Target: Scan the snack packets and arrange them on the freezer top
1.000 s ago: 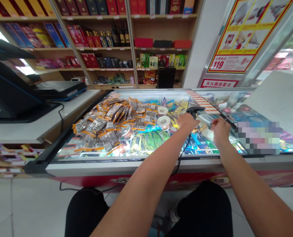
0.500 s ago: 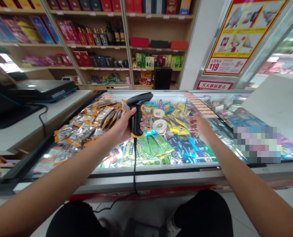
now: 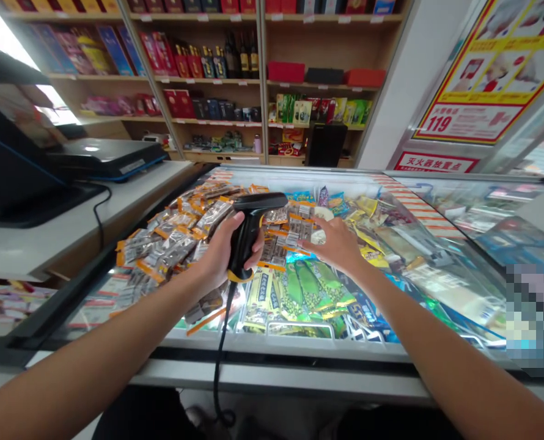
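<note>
My left hand [image 3: 221, 247] is wrapped round the grip of a black barcode scanner [image 3: 245, 235], whose head points to the right. A cord hangs from the scanner's base over the freezer's front edge. My right hand [image 3: 338, 244] reaches in from the right with thumb and fingers apart. Its fingertips are at the edge of a silver packet with orange ends [image 3: 300, 229]; whether they touch it I cannot tell. More such packets form a heap [image 3: 175, 229] on the glass at the left, partly behind my left hand and the scanner.
Under the freezer's glass lie green ice-pop packs [image 3: 306, 287], yellow packs [image 3: 368, 214] and a white round tub [image 3: 323, 214]. To the left is a counter [image 3: 70, 220] with a flat scale [image 3: 111, 156]. Shelves [image 3: 208, 82] of boxes and bottles stand behind.
My right hand has moved left, from over the yellow packs to the silver packets beside the scanner. The scanner, still in my left hand, is slightly lower. The view has shifted.
</note>
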Available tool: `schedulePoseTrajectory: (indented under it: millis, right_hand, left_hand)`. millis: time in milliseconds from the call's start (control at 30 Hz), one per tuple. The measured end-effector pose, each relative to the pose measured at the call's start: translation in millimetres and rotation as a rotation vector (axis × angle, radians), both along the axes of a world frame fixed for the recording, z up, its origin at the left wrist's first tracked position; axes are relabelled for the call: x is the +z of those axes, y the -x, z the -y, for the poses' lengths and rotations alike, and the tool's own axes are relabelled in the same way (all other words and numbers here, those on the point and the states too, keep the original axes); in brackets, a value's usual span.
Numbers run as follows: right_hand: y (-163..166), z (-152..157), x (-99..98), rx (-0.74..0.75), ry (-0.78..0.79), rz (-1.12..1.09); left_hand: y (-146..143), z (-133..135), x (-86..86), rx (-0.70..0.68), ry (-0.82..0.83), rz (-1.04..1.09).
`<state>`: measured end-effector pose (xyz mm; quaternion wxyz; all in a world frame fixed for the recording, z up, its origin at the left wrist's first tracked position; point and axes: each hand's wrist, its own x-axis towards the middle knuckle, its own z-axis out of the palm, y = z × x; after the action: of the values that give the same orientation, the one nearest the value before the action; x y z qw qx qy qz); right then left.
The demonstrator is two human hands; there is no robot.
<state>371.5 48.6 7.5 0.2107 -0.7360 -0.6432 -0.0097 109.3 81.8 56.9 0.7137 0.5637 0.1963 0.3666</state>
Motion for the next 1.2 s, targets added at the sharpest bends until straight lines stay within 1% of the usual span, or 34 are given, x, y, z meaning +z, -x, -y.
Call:
schedulePoseTrajectory:
  millis: [100,200,267,333,400,433,500,567,733,900,1067,1133,1200]
  right_hand:
    - [-3.2,-4.7,-8.8,0.023,-0.044,-0.028]
    - [-8.6,-6.7,-11.2,0.047,-0.110,-0.185]
    - [-11.0,-3.3,-7.6,0.093,-0.125,-0.387]
    - [-11.1,4.5,0.2,0.165,-0.109,-0.611]
    - [-9.1,14.1,10.3,0.215,-0.082,-0.745]
    - [-7.9,18.4,15.2,0.217,-0.067,-0.765]
    - [-6.1,23.9,22.3,0.184,-0.039,-0.744]
    - [-6.3,24.5,24.2,0.166,-0.033,-0.713]
    - [-12.8,17.6,14.6,0.295,-0.059,-0.749]
    - [-14.3,18.7,11.7,0.255,-0.029,-0.717]
    - [-12.5,17.7,13.9,0.267,-0.067,-0.670]
    - [-21.7,14.8,15.8,0.219,-0.088,-0.701]
    - [-41.9,11.8,17.8,0.076,-0.108,-0.689]
  left_hand:
    - [-3.6,0.5,-3.7,-0.001,0.017,-0.010]
    - [-6.1,3.4,-4.7,-0.023,0.009,-0.023]
    - [-7.3,6.6,-5.3,-0.006,-0.002,-0.007]
    - [-8.7,9.8,-7.6,0.024,-0.031,0.011]
    - [-10.2,12.1,-11.9,0.036,-0.065,0.010]
    - [-10.9,12.9,-14.5,0.036,-0.077,-0.002]
    - [-12.2,13.9,-19.7,0.013,-0.087,-0.043]
    - [-12.7,14.5,-23.5,-0.027,-0.096,-0.101]
    - [-11.7,15.8,-25.5,-0.094,-0.125,-0.159]
    - [-11.0,17.7,-26.1,-0.113,-0.139,-0.139]
    - [-11.7,18.0,-26.8,-0.107,-0.120,-0.145]
    - [-10.9,16.5,-24.2,-0.094,-0.100,-0.134]
    - [-8.5,14.2,-18.5,-0.066,-0.070,-0.089]
